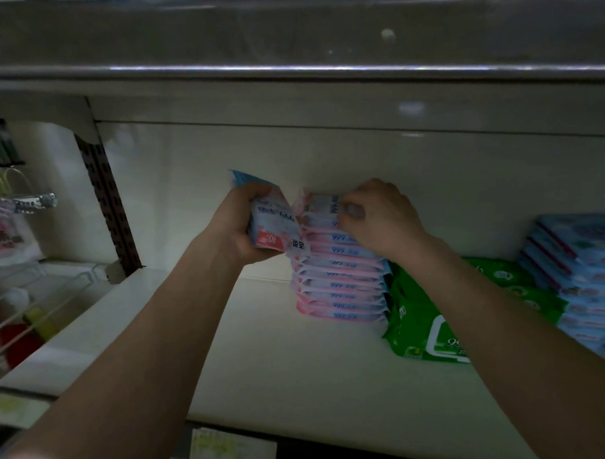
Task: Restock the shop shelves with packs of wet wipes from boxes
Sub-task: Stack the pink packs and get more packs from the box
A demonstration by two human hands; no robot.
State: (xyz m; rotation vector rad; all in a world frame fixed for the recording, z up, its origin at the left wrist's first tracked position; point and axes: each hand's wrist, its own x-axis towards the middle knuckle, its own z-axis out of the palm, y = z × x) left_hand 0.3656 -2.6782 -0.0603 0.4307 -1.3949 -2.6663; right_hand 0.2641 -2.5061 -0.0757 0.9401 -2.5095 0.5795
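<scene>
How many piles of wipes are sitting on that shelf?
3: the tall pink-and-blue pack stack mid-shelf under the right hand, the flat green plastic packs right of it, and the light blue pack stack far right. More may hide off-frame.

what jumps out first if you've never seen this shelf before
The tall stack of pink packs at mid-shelf, with the right hand gripping its top. Just left of it the left hand holds a few more packs, tilted; green packs and blue packs lie to the right.
</scene>
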